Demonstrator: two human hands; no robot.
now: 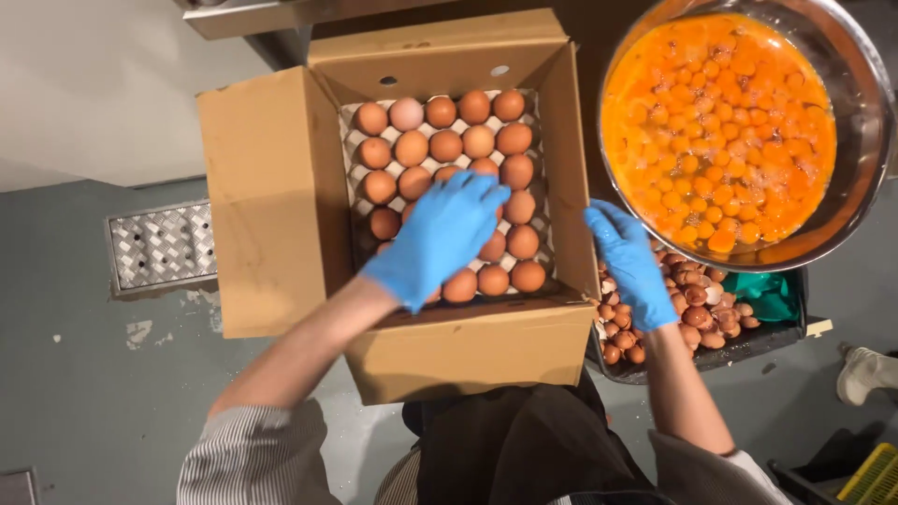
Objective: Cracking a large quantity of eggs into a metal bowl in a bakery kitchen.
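While the open left hand reaches fragile brown eggs at frame centre, the right hand rests open; the eggs likely want a light grip around the middle.

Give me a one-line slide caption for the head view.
Gloved left hand reaches onto brown eggs in a cardboard box; right hand hovers beside a bowl of cracked yolks.

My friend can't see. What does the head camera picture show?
A left hand in a blue glove reaches into a cardboard box of brown eggs. The right hand hovers beside a steel bowl of cracked yolks, above a bin of eggshells.
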